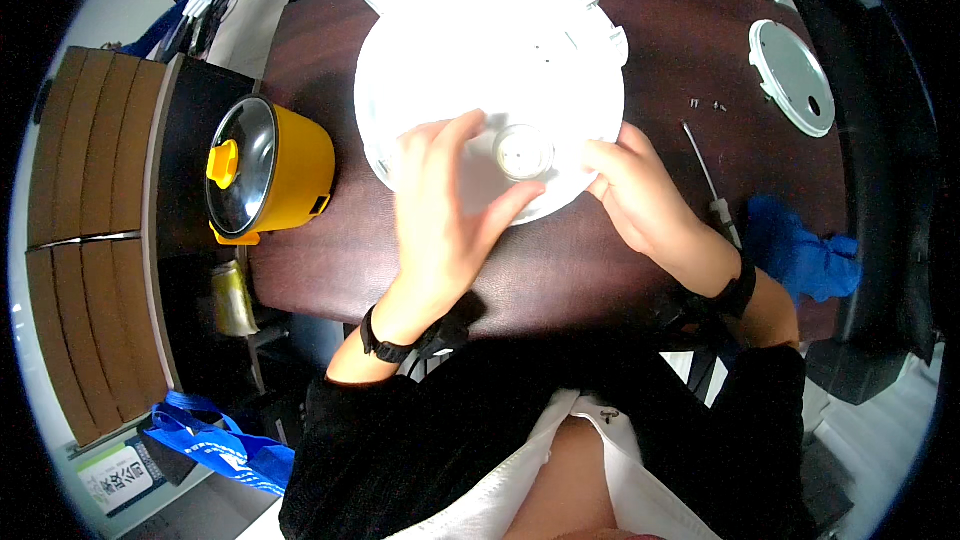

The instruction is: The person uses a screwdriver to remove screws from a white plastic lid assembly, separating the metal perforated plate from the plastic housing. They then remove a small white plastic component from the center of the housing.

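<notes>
The left hand (447,202) lies spread flat on a round white lid (490,90) resting on the dark surface (690,50). The right hand (640,195) pinches the lid's near edge, beside its small round centre cap (523,151).

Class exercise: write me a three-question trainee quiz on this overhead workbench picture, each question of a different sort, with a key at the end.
1. True or false: the left hand lies flat on the white round cover.
2. Multiple choice: what lies on the table just right of the right hand? A) a hammer B) a screwdriver C) a spoon
3. Fill in: the yellow pot with a glass lid stands to the person's ____ of the cover.

Key
1. True; its fingers spread beside the small round silver part.
2. B; a blue cloth lies beyond it.
3. left
</notes>
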